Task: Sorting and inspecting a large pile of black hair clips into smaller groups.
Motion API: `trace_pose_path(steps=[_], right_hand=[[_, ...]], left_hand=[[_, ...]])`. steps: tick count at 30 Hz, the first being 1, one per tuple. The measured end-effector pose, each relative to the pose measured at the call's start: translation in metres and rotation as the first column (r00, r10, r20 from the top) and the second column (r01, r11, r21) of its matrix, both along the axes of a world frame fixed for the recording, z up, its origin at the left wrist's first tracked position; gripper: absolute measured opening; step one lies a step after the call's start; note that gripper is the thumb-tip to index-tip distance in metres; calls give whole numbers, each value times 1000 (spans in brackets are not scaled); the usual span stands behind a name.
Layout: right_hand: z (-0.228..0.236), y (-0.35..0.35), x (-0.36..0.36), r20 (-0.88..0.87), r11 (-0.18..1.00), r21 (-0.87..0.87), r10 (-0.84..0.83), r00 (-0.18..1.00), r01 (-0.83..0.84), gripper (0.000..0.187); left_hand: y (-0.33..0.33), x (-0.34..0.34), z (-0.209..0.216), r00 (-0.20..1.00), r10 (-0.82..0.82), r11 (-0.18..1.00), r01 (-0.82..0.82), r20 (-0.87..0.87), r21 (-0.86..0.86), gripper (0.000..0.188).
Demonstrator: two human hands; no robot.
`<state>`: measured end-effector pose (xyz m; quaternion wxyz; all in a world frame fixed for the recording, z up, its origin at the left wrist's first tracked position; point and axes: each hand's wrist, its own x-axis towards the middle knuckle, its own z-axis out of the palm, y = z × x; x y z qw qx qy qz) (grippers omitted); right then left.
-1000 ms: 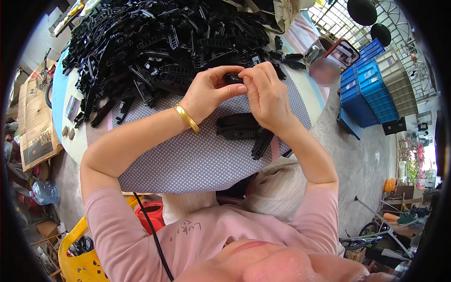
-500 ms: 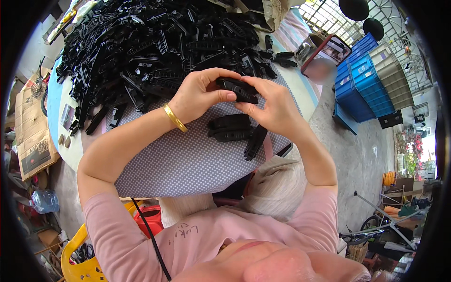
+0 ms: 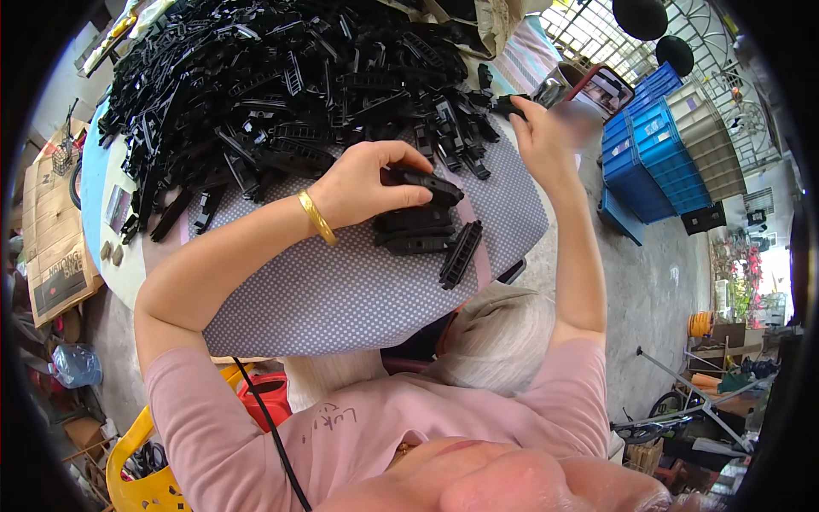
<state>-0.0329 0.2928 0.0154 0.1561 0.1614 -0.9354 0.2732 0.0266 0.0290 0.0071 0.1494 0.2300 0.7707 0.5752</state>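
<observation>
Left Hand Pinching Black Part

Thumb and fingers are clasping it beside a small stack on the table. The right hand is hovering far right, fingers slightly parted by dark pieces; whether gripping, I cannot tell.

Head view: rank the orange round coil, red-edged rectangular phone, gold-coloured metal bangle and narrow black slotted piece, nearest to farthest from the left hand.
1. Gold-coloured metal bangle: just behind the left hand.
2. Narrow black slotted piece: to its lower right.
3. Red-edged rectangular phone: upper right.
4. Orange round coil: far right.
</observation>
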Motion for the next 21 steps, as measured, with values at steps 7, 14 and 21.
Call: trace_pose_path(steps=[7, 14, 21], right_hand=[[-16, -2, -20, -188, 905, 395, -86, 978, 156, 32], [8, -5, 8, -123, 998, -57, -30, 992, 24, 29], [14, -76, 51, 207, 748, -593, 500, 841, -299, 27]], left_hand=[[-4, 1, -4, 881, -240, 957, 146, -407, -249, 26], [0, -2, -8, 993, 18, 996, -7, -120, 92, 21], [1, -4, -19, 1000, 19, 932, -14, -10, 361, 42]])
